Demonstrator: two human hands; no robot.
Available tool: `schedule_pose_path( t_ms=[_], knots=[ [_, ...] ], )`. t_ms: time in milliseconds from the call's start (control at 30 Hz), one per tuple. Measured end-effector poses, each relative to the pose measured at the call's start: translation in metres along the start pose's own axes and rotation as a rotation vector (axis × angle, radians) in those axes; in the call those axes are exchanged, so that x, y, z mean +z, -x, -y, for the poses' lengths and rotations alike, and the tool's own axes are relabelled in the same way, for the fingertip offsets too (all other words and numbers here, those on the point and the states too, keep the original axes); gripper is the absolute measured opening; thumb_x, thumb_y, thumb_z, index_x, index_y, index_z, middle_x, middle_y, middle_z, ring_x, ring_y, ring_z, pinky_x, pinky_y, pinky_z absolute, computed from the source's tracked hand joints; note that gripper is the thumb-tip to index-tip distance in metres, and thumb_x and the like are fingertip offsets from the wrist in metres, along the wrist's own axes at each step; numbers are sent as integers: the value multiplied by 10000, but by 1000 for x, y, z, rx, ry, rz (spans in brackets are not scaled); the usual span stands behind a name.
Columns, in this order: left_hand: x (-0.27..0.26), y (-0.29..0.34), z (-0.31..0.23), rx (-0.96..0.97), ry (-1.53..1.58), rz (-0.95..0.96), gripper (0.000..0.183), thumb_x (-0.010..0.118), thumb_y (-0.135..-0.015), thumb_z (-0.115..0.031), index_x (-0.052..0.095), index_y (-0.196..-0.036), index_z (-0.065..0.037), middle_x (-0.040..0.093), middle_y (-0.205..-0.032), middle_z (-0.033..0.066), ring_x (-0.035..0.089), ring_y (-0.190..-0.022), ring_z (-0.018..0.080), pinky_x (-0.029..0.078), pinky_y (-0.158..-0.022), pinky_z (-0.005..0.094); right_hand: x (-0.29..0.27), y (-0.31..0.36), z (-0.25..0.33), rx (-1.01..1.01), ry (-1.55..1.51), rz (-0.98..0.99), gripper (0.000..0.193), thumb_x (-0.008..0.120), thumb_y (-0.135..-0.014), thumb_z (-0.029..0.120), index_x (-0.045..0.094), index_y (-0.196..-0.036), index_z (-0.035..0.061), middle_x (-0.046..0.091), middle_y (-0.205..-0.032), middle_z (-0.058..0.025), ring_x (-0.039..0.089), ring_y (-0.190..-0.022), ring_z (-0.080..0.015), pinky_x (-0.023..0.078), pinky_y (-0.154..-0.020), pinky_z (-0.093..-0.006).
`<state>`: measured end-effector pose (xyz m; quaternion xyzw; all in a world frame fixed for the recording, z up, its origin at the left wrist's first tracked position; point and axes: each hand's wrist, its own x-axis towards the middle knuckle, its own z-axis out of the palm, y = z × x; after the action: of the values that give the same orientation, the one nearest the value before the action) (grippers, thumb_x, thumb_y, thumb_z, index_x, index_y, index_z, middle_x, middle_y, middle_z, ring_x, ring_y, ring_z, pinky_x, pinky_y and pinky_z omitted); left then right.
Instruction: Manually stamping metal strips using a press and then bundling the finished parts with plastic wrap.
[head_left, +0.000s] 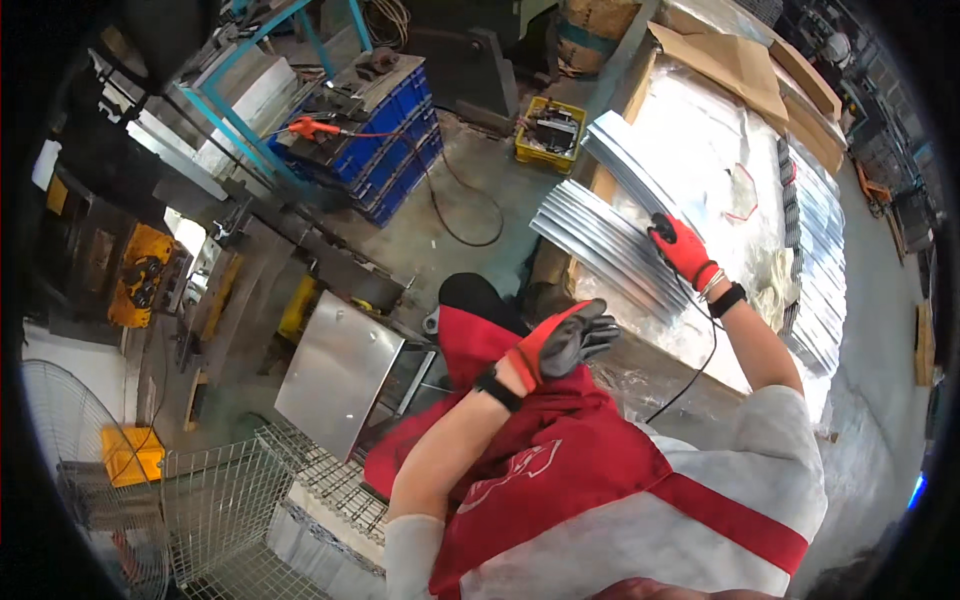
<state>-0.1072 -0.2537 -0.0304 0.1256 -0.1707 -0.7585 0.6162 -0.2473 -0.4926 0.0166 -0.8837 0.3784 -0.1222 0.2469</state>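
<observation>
My right hand (683, 250), in a red glove with dark fingertips, rests at the near end of some long silvery metal strips. Its fingers are curled; what lies inside them is hidden. One bundle of strips (625, 160) reaches away from the fingertips toward the far edge of the pallet load. A second bundle (610, 245) lies beside it, to the left of the hand. My left hand (566, 345), gloved in red with a grey-black palm, is held in the air before my red apron (560, 470). Its fingers are stretched out and nothing is in them.
More strips (815, 260) are stacked at the load's right side, near cardboard (725, 70). A steel-topped stand (335, 375) and a wire basket (215, 510) are on my left. Beyond are blue crates (400, 130), a yellow crate (550, 132) and a hose (435, 205) on the floor.
</observation>
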Motion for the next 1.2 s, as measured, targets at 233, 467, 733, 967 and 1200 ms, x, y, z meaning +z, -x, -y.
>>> schedule_pose_path(
  t_ms=[233,467,733,967,1200],
  knots=[
    [-28,-83,14,-232,173,-456,269,532,-789,-307,506,-1019,-169,481,-814,76,498,-759,196,426,-724,292,25,-21,-33,6,223,213,430,495,-771,424,492,-1029,80,531,-957,-165,486,-908,-325,389,-780,-373],
    [-34,-96,21,-60,86,-502,262,476,-829,-215,524,-1057,-96,550,-852,31,517,-700,118,443,-676,245,20,-40,-41,102,13,425,446,513,-752,448,531,-942,45,546,-863,-119,486,-827,-258,383,-724,-347],
    [0,-111,12,7,-71,-824,337,542,-791,-275,496,-1113,-191,528,-1042,-5,501,-951,135,359,-835,295,28,-26,-71,258,-740,581,426,496,-809,320,483,-1105,15,506,-1087,-68,428,-1016,-140,314,-882,-265],
    [-17,-104,-1,-114,37,-468,352,512,-794,-357,484,-1124,-238,538,-1009,-27,516,-879,121,411,-704,288,22,-30,-66,-57,-762,944,477,407,-853,332,368,-1214,21,381,-1234,-83,325,-1143,-147,209,-977,-290],
    [2,-108,-10,-9,-259,-587,342,549,-758,-394,518,-1030,-191,538,-860,-38,511,-713,86,406,-579,235,7,-4,-21,-68,-912,772,577,409,-833,397,312,-1241,1,344,-1269,-102,293,-1184,-198,181,-994,-307]
  ],
)
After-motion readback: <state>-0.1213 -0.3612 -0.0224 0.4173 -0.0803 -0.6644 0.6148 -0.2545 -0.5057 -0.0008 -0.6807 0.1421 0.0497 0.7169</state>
